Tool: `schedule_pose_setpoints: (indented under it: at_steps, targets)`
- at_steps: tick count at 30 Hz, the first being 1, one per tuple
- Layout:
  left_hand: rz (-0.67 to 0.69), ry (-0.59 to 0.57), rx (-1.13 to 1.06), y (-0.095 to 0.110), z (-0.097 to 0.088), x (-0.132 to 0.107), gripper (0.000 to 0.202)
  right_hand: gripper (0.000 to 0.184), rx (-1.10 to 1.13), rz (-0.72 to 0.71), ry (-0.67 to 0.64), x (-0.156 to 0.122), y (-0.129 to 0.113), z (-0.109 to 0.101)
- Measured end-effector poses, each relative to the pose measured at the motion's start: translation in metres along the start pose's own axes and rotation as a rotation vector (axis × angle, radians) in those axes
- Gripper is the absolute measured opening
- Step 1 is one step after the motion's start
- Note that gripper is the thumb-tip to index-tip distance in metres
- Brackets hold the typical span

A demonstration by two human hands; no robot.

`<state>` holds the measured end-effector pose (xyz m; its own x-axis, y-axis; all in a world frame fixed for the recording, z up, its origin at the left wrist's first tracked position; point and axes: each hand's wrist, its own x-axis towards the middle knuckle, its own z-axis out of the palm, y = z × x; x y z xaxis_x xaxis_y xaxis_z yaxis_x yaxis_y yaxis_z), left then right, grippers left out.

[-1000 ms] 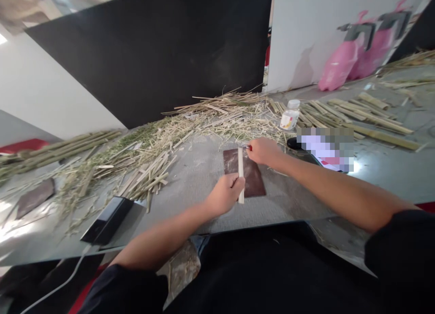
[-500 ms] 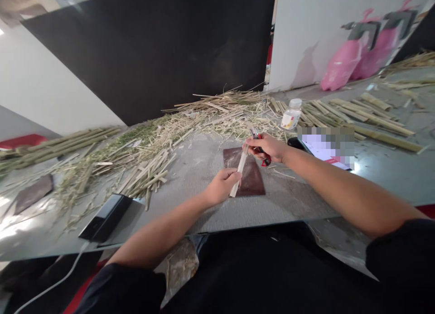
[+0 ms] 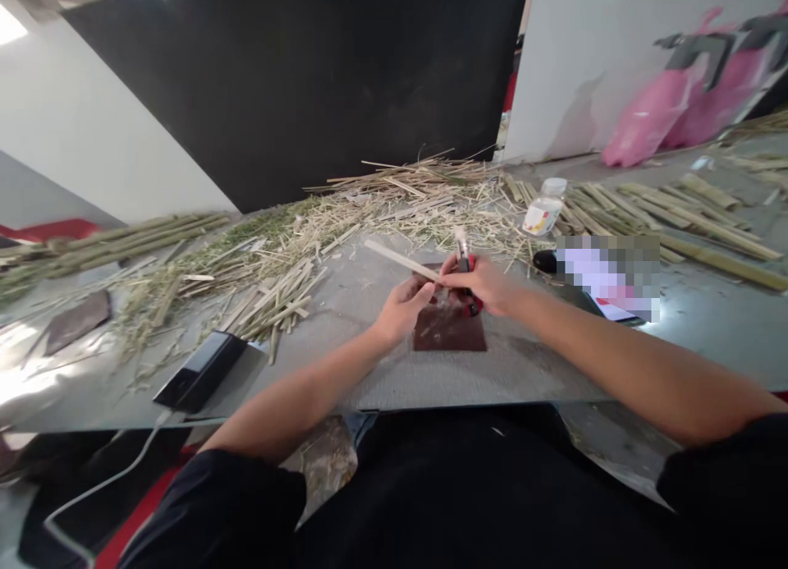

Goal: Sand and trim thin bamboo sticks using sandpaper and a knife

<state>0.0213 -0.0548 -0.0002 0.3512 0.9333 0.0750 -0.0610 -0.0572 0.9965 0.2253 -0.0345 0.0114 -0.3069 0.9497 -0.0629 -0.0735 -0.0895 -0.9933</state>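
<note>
My left hand [image 3: 401,309] is closed around one end of a pale bamboo strip [image 3: 400,260], which points up and to the left, lifted off the table. My right hand [image 3: 483,283] is closed on a red-handled utility knife [image 3: 464,261] and pinches the same end of the strip. Both hands hover over a dark brown sandpaper sheet [image 3: 451,331] lying on the grey table [image 3: 529,364].
Heaps of split bamboo strips and shavings [image 3: 320,232] cover the table's far side. Green bamboo stalks [image 3: 707,216] lie at right, a small bottle [image 3: 543,208] behind them. A black power bank [image 3: 200,370] with a cable sits at front left, and pink spray bottles [image 3: 665,109] stand far right.
The strip lay flat on the sandpaper under my left hand. It has since been lifted and swung to point left, and my right hand with the knife came in to its end.
</note>
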Motion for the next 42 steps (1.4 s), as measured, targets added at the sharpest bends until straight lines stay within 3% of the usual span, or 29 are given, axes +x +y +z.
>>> schedule_pose_setpoints:
  at_steps: [6,9,12,16,19,22,25,29,42]
  targets:
    - [0.054,-0.003,0.144,-0.009,0.000,0.000,0.036,0.036,-0.283,-0.116,0.003,-0.013,0.005,0.023]
    - [0.021,0.070,0.247,-0.008,-0.003,0.002,0.027,0.030,-0.480,-0.183,-0.002,-0.015,0.003,0.019]
    - [-0.025,0.118,0.200,-0.007,-0.003,0.005,0.024,0.024,-0.671,-0.250,0.012,-0.015,-0.001,0.011]
    - [-0.088,0.167,0.135,-0.001,0.000,0.006,0.015,0.033,-0.954,-0.385,0.122,-0.011,-0.003,0.001]
    - [-0.097,0.152,0.150,0.002,0.002,0.003,0.014,0.029,-1.208,-0.370,0.163,-0.011,-0.004,-0.001]
    - [-0.008,0.075,0.187,0.004,0.002,-0.002,0.014,0.021,-1.391,-0.281,0.138,-0.011,-0.006,0.001]
    - [0.060,-0.001,0.230,0.003,0.002,-0.006,0.015,0.017,-1.468,-0.213,0.107,-0.013,-0.011,0.003]
    - [0.044,-0.025,0.251,0.002,0.002,-0.007,0.015,0.016,-1.517,-0.184,0.088,-0.014,-0.014,0.005]
    - [-0.062,0.046,0.245,0.004,0.007,-0.009,0.018,0.026,-1.565,-0.135,0.136,-0.003,-0.005,0.011]
